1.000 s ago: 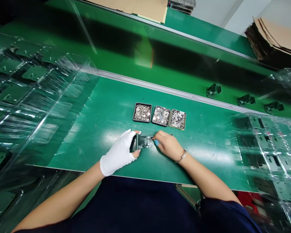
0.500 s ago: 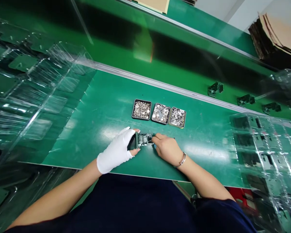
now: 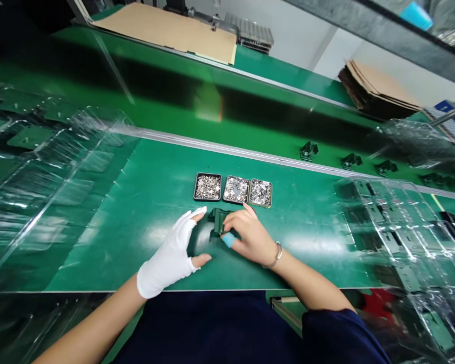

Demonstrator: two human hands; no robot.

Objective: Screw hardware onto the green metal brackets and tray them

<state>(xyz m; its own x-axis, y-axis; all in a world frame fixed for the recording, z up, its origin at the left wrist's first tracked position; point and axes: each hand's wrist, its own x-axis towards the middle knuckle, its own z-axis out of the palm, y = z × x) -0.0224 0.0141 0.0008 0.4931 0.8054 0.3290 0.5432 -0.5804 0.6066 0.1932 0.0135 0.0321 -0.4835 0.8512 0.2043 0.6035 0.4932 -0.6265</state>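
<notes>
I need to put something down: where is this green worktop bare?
Between the three small trays and the left plastic trays; also between the right hand and the right plastic trays. Crowded: the middle, where the left hand, right hand and dark green part sit near the small trays.

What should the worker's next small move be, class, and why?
Probably to close the left hand around the left end of the part. That hand is open, thumb and fingers spread beside the part, not gripping it, while only the right hand holds it, at its right side; a second grip would likely steady it.
</notes>
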